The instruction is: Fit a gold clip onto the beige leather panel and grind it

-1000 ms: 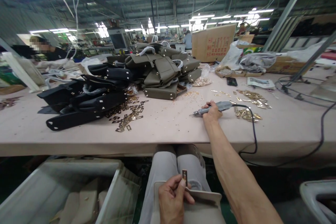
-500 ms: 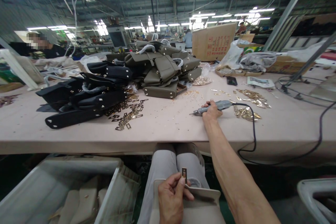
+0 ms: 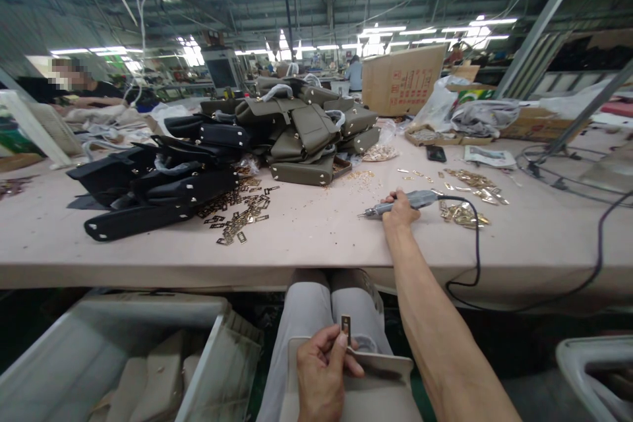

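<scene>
Between the thumb and fingers of my left hand is a small rectangular metal plate with a slot in it, held upright. Under that hand a light beige bag lies across my lap, its flap edge towards the table. My right hand is wrapped round a grey electric screwdriver at the table top. The bit of the tool points left, close to the table surface. A black cord runs from its back end and loops over the table edge.
Dark and olive bags are piled at the left and middle. Slotted metal plates lie before them; gold pieces are heaped at the right. A bin with beige bags stands at lower left. A person sits at far left.
My hands, the screwdriver and the metal plate stay almost where they were. At the far left, the person's arm has come forward over the table.
</scene>
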Demonstrator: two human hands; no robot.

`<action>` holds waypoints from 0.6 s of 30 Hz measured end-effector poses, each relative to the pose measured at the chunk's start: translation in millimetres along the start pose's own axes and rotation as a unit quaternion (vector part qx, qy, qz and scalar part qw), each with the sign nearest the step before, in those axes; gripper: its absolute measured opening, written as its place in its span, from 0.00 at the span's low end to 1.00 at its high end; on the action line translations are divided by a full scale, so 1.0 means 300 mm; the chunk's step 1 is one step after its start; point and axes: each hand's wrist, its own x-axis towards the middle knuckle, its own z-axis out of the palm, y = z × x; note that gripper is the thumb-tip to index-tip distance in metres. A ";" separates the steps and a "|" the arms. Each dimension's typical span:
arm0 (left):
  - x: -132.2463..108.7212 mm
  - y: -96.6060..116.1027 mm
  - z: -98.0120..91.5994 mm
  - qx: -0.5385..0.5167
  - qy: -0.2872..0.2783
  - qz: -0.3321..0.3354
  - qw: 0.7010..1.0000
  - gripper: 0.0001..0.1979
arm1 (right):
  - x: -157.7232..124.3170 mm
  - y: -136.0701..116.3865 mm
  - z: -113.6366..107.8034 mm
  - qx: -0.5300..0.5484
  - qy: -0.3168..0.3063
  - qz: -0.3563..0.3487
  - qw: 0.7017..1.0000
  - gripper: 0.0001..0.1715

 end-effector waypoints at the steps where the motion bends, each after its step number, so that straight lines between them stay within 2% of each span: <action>1: 0.001 0.000 -0.001 0.000 -0.002 0.000 1.000 0.31 | 0.002 -0.003 -0.003 0.003 -0.002 0.005 1.000 0.21; 18: 0.008 -0.010 -0.009 -0.012 -0.019 0.000 1.000 0.28 | -0.023 -0.009 0.023 0.022 0.016 0.006 1.000 0.21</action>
